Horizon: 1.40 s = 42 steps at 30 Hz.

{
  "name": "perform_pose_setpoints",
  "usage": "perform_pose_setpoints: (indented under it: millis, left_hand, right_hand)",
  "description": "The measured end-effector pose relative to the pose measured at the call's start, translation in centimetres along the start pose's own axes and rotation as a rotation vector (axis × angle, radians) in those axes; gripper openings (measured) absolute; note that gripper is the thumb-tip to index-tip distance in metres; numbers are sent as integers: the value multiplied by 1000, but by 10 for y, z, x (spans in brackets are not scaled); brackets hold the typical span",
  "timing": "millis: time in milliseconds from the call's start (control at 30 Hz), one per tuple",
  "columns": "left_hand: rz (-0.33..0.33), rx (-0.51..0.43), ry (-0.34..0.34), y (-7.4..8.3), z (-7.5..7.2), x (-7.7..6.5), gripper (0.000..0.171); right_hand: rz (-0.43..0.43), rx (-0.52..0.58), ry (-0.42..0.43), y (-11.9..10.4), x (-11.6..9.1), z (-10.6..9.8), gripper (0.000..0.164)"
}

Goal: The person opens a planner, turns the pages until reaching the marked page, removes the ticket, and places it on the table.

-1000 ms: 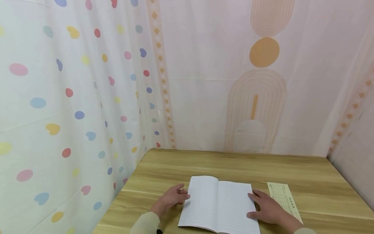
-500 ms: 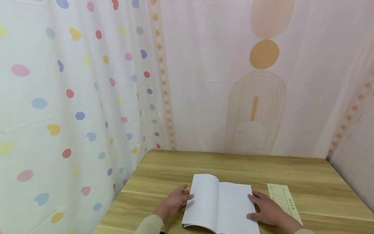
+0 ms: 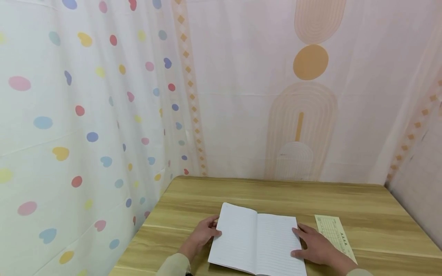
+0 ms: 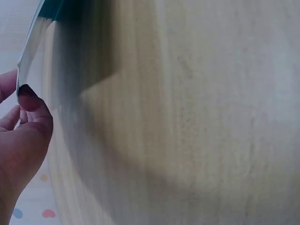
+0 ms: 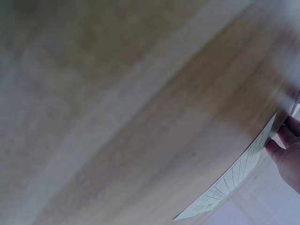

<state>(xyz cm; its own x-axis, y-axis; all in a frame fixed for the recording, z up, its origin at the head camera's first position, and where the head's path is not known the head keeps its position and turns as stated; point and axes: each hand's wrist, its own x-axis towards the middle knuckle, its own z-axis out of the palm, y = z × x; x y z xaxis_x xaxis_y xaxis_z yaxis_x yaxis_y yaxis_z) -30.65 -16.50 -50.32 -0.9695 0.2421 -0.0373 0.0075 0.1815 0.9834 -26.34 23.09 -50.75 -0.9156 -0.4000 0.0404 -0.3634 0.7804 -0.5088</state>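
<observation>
An open notebook (image 3: pixel 238 239) with blank lined pages lies across the front of the table, its left half raised off the wood. My left hand (image 3: pixel 202 235) pinches the left edge, thumb on the page and fingers underneath. From the left wrist view, that hand (image 4: pixel 28 136) grips the thin lifted edge, and a dark green cover (image 4: pixel 51 8) shows below it. At the right edge, my right hand (image 3: pixel 315 245) holds the notebook with thumb and index finger on the page; its other fingers are partly hidden. The right wrist view catches only part of this hand (image 5: pixel 288 150).
A pale yellow printed slip (image 3: pixel 333 234) lies on the wooden table (image 3: pixel 276 191) just right of the notebook, partly behind the right forearm. A dotted curtain (image 3: pixel 103 126) hangs along the left side, and a patterned cloth (image 3: pixel 235 115) hangs behind the table.
The left page side bent up and inward with the left hand, then swung back left and now lies flatter, still lifted. The right hand stays at the right edge.
</observation>
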Motion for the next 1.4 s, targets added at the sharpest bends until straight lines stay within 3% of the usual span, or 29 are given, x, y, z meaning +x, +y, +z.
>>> perform_pose_setpoints:
  millis: [200, 533, 633, 767, 833, 933, 1167, 1400]
  left_hand:
    - [34, -46, 1, 6, 1, 2, 67]
    - [104, -315, -96, 29, 21, 7, 48]
    - [133, -332, -150, 35, 33, 7, 49]
    - [148, -287, -225, 43, 50, 6, 55]
    - [148, -231, -258, 46, 60, 5, 57]
    - [137, -69, -284, 48, 74, 4, 58]
    - [157, 432, -359, 40, 104, 6, 69]
    - [183, 978, -427, 24, 123, 4, 77]
  right_hand:
    - [-21, 0, -35, 4, -1, -4, 78]
    - [-80, -43, -23, 7, -4, -10, 75]
    - [-71, -43, -32, 9, -3, -12, 75]
    - [-49, -27, -45, 10, -2, -12, 75]
    - [-41, -24, -39, 10, -2, -11, 75]
    - [-37, -38, -13, 8, -2, -10, 74]
    - [-76, -62, 23, 11, -2, -7, 70]
    - [-34, -70, 25, 13, -2, -4, 64]
